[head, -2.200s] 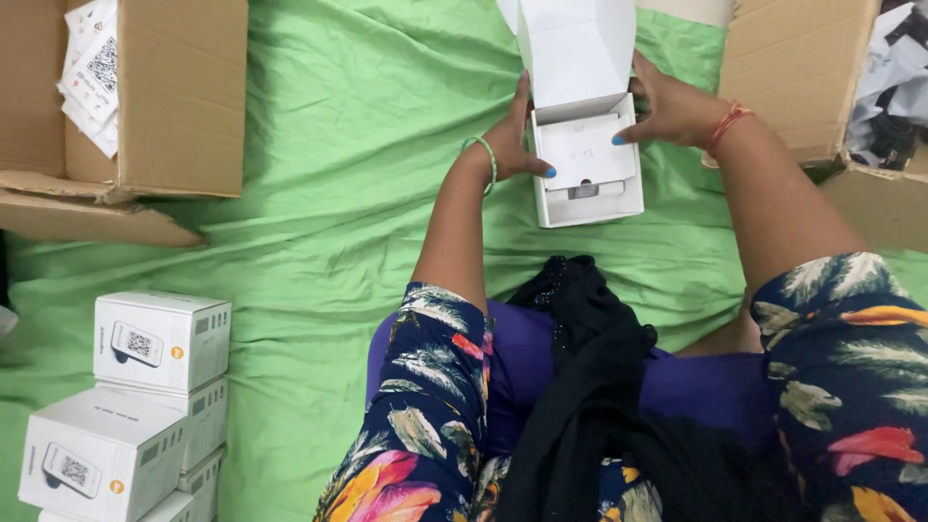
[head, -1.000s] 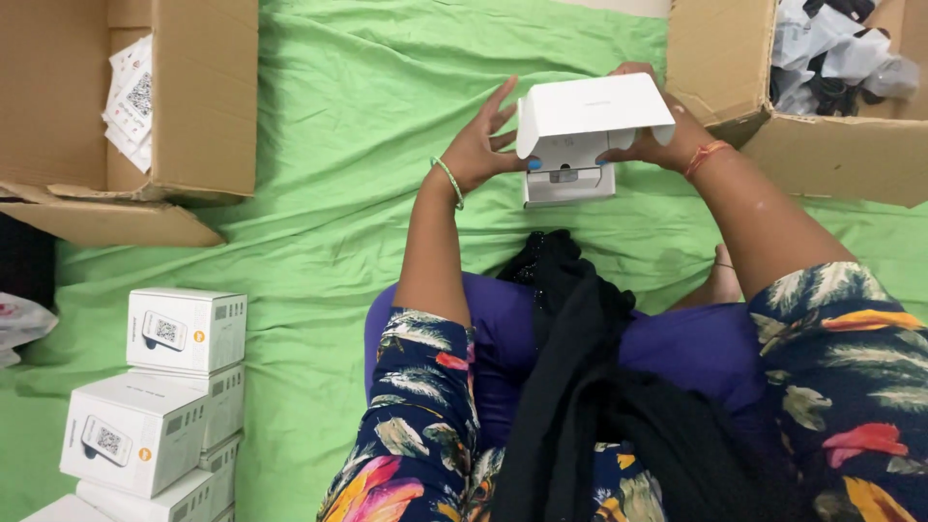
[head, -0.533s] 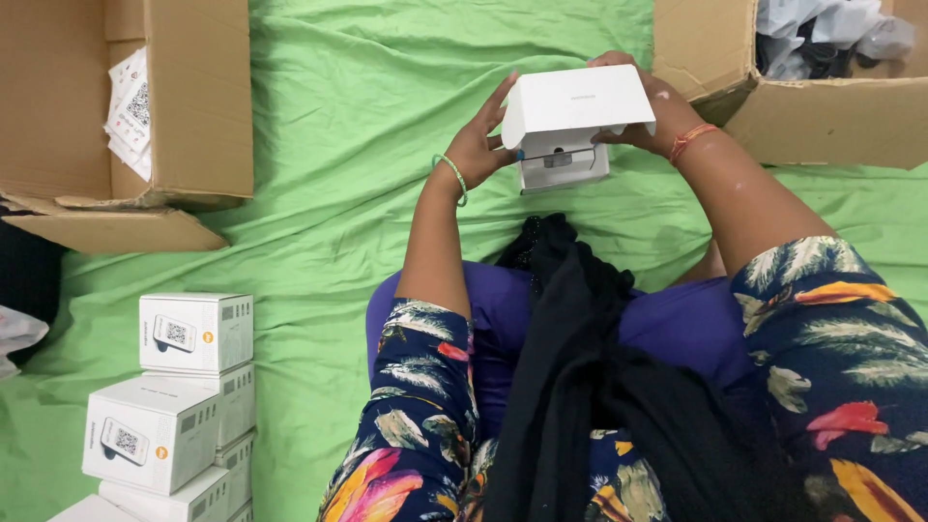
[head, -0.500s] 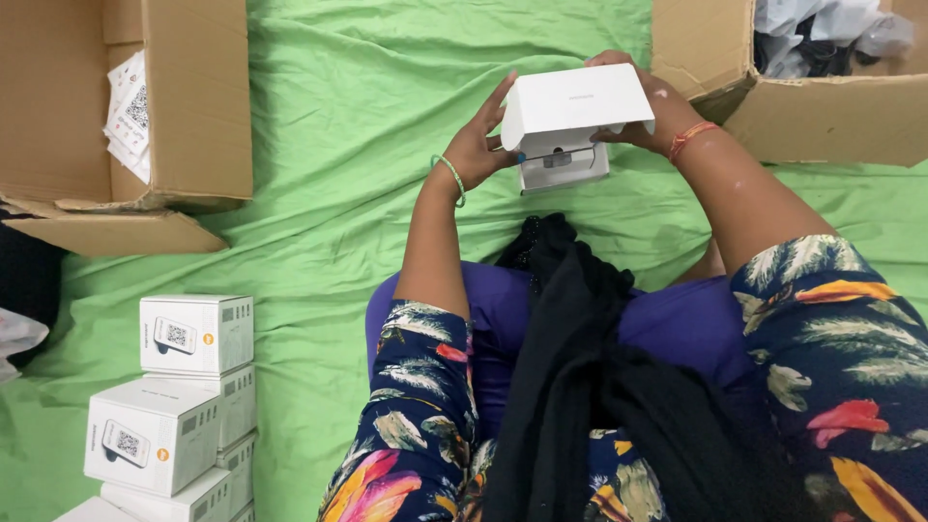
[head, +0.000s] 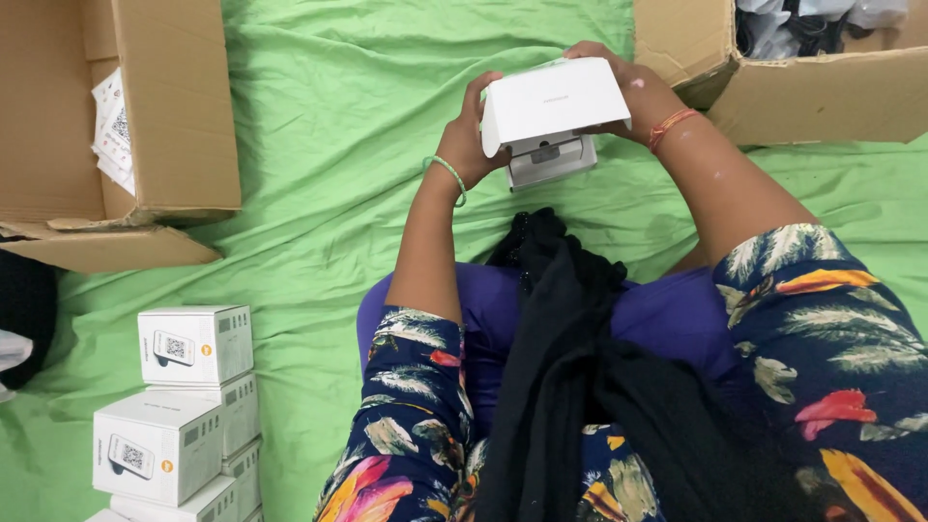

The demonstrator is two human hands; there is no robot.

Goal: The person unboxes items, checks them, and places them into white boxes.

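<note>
White box (head: pixel 553 111) sits far centre over the green sheet (head: pixel 319 145), lid folded half down. Near left there's a stack of boxes (head: pixel 179 406). Left hand (head: pixel 476 135) and right hand (head: pixel 619 82) pinch the box's sides. Far corners: cardboard cartons, left (head: pixel 164 106) and right (head: pixel 812 92).

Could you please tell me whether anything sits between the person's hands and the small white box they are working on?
Nothing visible does. The left hand and the right hand both already touch the white box, one on each side, with its lid folded down over the tray. Only green cloth lies beneath.
</note>
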